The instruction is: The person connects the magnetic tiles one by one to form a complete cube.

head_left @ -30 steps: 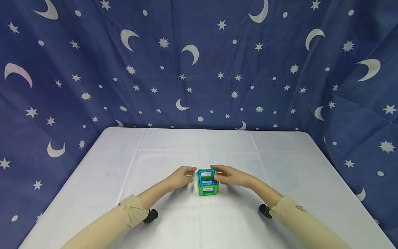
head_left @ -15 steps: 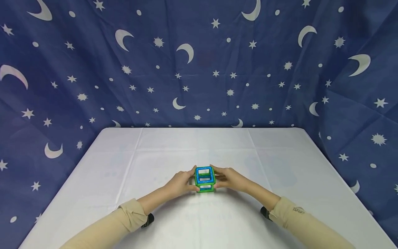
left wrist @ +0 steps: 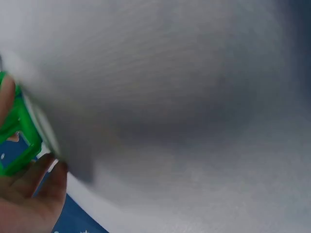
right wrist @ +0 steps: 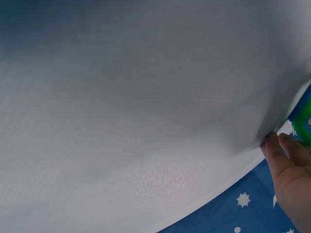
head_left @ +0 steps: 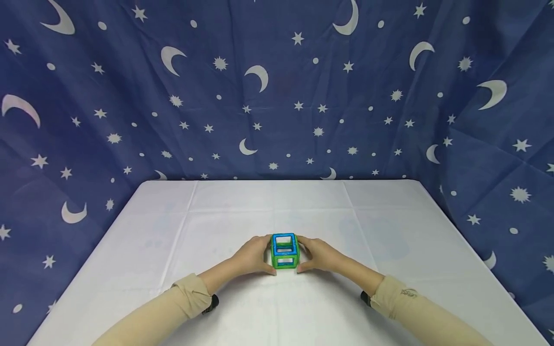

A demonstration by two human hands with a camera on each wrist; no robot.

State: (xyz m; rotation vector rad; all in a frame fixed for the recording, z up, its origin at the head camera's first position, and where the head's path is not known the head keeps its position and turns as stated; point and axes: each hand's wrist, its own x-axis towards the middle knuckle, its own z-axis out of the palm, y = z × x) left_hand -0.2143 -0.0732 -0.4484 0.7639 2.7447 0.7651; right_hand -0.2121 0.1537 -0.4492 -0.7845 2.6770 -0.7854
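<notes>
A white tablecloth (head_left: 173, 250) fills the lower half of the frame. Behind it, across the upper half, hangs a blue backdrop (head_left: 130, 86) printed with white moons and stars.

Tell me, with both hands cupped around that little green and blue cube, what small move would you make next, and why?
Probably a gentle squeeze inward from both sides. The left hand and right hand grip opposite sides of the cube, which sits on the white table. It is built of open square frames, blue on top and green in front, so light even pressure should seat them squarely without knocking them apart.

The cube (head_left: 285, 251) sits on the table (head_left: 389, 230) — near the middle. Left hand (head_left: 251, 255) touches its left side, right hand (head_left: 318, 254) its right.
</notes>
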